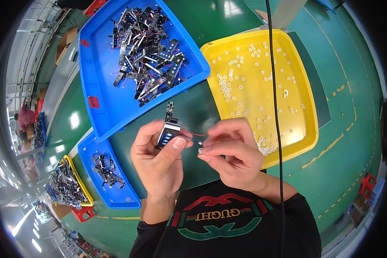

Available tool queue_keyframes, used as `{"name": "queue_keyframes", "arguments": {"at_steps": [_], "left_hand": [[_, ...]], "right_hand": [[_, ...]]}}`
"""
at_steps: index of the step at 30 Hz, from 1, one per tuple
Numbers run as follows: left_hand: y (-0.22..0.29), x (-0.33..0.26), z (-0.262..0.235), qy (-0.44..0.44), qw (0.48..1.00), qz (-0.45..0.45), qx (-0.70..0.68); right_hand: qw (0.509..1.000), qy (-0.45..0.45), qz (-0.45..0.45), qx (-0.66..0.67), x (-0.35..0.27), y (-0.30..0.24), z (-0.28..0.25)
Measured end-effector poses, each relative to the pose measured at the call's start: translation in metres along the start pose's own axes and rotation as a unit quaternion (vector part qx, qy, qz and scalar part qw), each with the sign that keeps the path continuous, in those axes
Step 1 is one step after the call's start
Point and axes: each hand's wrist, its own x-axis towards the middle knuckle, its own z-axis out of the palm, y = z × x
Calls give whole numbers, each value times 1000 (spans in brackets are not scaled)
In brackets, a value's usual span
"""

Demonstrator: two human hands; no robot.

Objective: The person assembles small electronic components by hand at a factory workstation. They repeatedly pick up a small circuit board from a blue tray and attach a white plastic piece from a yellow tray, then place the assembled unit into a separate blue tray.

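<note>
My left hand (161,161) is closed around a small black and silver electronic module (169,132) with a row of pale blue spots on its face. A narrow black bracket stands up from its top end. Thin wires, one red and one dark (189,138), run from the module toward my right hand (234,150). The right thumb and fingers are pinched together by the dark wire's tip. A tiny whitish piece seems to sit at these fingertips, too small to name surely. Both hands are above the dark green tabletop (198,172), in front of my black top.
A large blue tray (101,118) at the back left holds a heap of similar modules. Small white rings lie scattered in a yellow tray (303,142) at right. A smaller blue tray (124,200) and a yellow-rimmed bin (85,193) hold more modules. A black cable (276,103) hangs across the view.
</note>
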Motion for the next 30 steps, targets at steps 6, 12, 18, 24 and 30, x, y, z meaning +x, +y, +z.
{"name": "queue_keyframes", "arguments": {"at_steps": [6,12,18,24,30], "left_hand": [[1,-6,2,-23,1000,13,0],[0,-11,2,-37,999,24,-12],[-2,-15,-3,-44,998,28,-20],[-4,-20,-7,-51,998,29,-7],[1,-22,-20,8,994,34,100]], "right_hand": [[997,-18,-40,-56,6,-1,-4],[999,-6,-43,29,5,5,-2],[995,14,-15,99,5,-1,3],[996,7,-47,75,4,2,-1],[985,-88,-62,-134,18,1,-6]]}}
